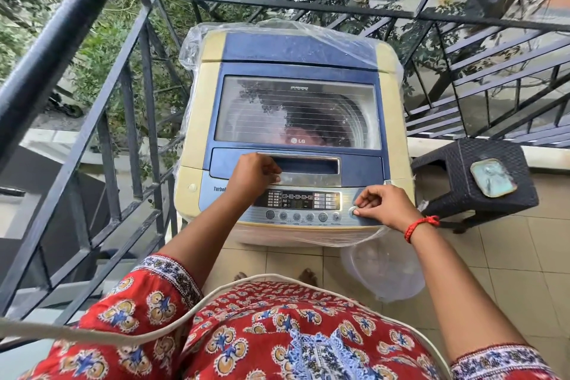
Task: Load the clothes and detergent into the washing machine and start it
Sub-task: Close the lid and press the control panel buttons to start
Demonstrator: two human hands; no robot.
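Observation:
A blue and cream top-load washing machine (197, 120) stands in front of me with its glass lid (296, 111) down. Dark and pinkish clothes (311, 123) show dimly through the glass. My left hand (251, 174) rests as a loose fist on the lid's front edge, over the left end of the handle recess (308, 165), holding nothing. My right hand (381, 207) has its fingers curled, one fingertip on the round button (354, 212) at the right end of the control panel (297, 200). No detergent container is in view.
Black metal railings (142, 71) close in the left side and the back. A dark woven stool (481, 182) with a small greenish dish (493, 177) stands to the right. A clear plastic tub (385, 271) sits on the tiled floor under the machine's front right corner. Clear plastic sheeting (277, 26) covers the machine's rear.

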